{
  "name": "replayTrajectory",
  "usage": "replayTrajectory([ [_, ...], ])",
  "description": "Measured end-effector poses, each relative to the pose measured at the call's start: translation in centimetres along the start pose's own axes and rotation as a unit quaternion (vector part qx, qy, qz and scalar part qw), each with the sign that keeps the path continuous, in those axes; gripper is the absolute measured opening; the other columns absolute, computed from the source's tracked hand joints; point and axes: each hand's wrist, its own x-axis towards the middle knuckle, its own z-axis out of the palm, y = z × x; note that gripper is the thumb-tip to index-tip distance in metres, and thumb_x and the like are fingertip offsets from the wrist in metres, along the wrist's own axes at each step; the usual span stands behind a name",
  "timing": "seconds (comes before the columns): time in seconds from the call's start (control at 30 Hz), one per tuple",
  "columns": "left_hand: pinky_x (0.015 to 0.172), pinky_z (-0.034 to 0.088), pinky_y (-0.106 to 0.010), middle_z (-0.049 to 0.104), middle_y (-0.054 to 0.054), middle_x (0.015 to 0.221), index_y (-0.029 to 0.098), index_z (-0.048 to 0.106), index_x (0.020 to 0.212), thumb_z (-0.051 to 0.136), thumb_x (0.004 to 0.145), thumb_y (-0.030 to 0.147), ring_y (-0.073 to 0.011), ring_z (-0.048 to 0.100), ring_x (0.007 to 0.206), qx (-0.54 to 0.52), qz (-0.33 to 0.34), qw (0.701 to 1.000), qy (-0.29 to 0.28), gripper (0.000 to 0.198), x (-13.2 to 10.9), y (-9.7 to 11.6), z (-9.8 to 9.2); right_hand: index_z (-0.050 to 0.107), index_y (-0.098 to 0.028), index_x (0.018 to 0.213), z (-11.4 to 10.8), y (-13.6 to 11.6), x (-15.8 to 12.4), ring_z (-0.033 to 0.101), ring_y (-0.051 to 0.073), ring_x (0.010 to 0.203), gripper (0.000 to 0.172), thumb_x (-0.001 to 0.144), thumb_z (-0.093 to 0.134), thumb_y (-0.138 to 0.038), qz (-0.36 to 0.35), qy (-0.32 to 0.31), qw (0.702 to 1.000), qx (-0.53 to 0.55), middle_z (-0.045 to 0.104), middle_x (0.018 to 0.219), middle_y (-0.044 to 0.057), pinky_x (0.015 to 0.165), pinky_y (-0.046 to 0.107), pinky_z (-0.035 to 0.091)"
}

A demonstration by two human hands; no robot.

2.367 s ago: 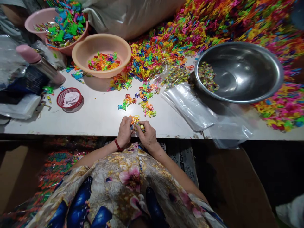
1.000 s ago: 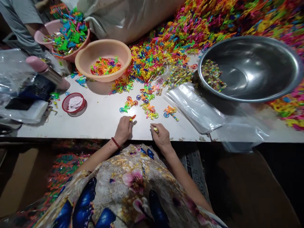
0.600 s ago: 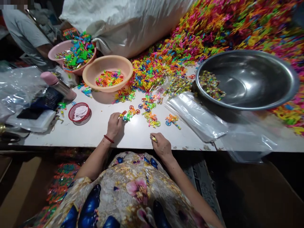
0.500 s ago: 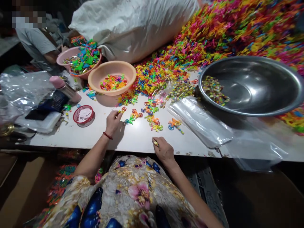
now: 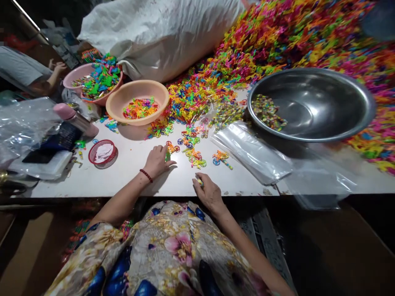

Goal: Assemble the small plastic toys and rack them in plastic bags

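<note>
Toys (image 5: 195, 154), white table (image 5: 129, 164) | left hand (image 5: 156, 162) spread, palm unseen | right hand (image 5: 209, 192) curled round half-hidden stick (image 5: 200, 181) | upper-left person (image 5: 23, 65) cropped

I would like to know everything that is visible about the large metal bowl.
The metal bowl is wide, round and shiny silver, steel-like, with a smooth rim. It stands open side up on the right of the view, holding small multicoloured pieces gathered at its left. A colourful pile lies behind it, clear plastic bags in front. Its underside is hidden. Nobody touches it.
</note>
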Motion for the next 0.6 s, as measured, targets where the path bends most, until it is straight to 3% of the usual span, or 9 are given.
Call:
replayTrajectory([
  [0.07,0.100,0.042,-0.043,0.052,-0.006,0.088,0.017,0.059,0.099,0.080,0.076,0.025,-0.0276,0.053,0.096,0.000,-0.023,1.000,0.005,0.033,-1.6,0.1,1.7,0.068,-0.020,0.109,-0.3,-0.3,0.1,0.072,0.022,0.088,0.030,0.098,0.048,-0.039,0.019,-0.030,0.999,0.032,0.075,0.103,0.010,0.079,0.033,0.055],
  [0.17,0.094,0.046,-0.042,0.053,-0.004,0.082,0.018,0.059,0.094,0.065,0.082,0.016,-0.0243,0.056,0.091,-0.048,-0.114,0.991,0.048,0.013,-2.1,-0.6,1.8,0.070,-0.021,0.106,-0.7,-0.8,0.3,0.070,0.019,0.075,0.032,0.097,0.050,-0.043,0.069,-0.096,0.984,0.130,0.074,0.083,0.005,0.071,0.031,0.054],
  [0.23,0.085,0.051,-0.037,0.057,-0.003,0.082,0.019,0.058,0.091,0.062,0.084,0.022,-0.0203,0.058,0.084,-0.166,-0.207,0.961,0.073,0.009,-2.3,-0.7,1.0,0.068,-0.019,0.111,-0.7,-1.3,0.6,0.064,0.016,0.062,0.038,0.094,0.053,-0.050,0.132,-0.122,0.962,0.206,0.066,0.068,0.000,0.062,0.028,0.051],
  [0.3,0.078,0.055,-0.034,0.063,-0.003,0.088,0.020,0.059,0.091,0.064,0.083,0.032,-0.0174,0.061,0.083,-0.309,-0.247,0.916,0.073,0.015,-3.0,0.2,0.0,0.066,-0.019,0.115,-0.5,-2.1,1.1,0.055,0.012,0.053,0.045,0.090,0.058,-0.056,0.194,-0.131,0.932,0.277,0.058,0.063,-0.004,0.054,0.024,0.046],
  [0.37,0.083,0.056,-0.034,0.066,-0.006,0.102,0.020,0.063,0.091,0.069,0.079,0.037,-0.0184,0.064,0.094,-0.390,-0.208,0.896,0.045,0.021,-4.1,1.8,-0.7,0.064,-0.019,0.117,-0.3,-3.2,1.8,0.049,0.010,0.050,0.053,0.084,0.062,-0.060,0.232,-0.130,0.902,0.340,0.057,0.065,-0.005,0.049,0.022,0.042],
  [0.47,0.097,0.053,-0.040,0.069,-0.010,0.111,0.023,0.070,0.085,0.072,0.078,0.034,-0.0249,0.063,0.110,-0.355,-0.114,0.927,-0.030,0.013,-6.0,4.1,-1.1,0.061,-0.018,0.118,0.2,-4.7,3.1,0.047,0.009,0.049,0.059,0.080,0.063,-0.063,0.245,-0.136,0.867,0.412,0.062,0.069,-0.003,0.048,0.022,0.040],
  [0.53,0.101,0.051,-0.046,0.069,-0.011,0.114,0.026,0.073,0.085,0.071,0.080,0.033,-0.0277,0.064,0.110,-0.339,-0.094,0.934,-0.056,0.009,-6.8,4.8,-0.6,0.064,-0.018,0.110,0.6,-5.3,3.8,0.052,0.011,0.055,0.050,0.082,0.063,-0.060,0.222,-0.150,0.864,0.426,0.066,0.073,-0.001,0.053,0.024,0.043],
  [0.6,0.106,0.049,-0.046,0.065,-0.010,0.125,0.029,0.073,0.090,0.075,0.076,0.034,-0.0300,0.060,0.122,-0.376,-0.107,0.920,-0.023,0.016,-7.2,5.2,0.4,0.068,-0.019,0.097,0.9,-5.3,4.3,0.056,0.013,0.063,0.035,0.082,0.067,-0.050,0.192,-0.138,0.882,0.407,0.068,0.077,0.000,0.060,0.025,0.046],
])
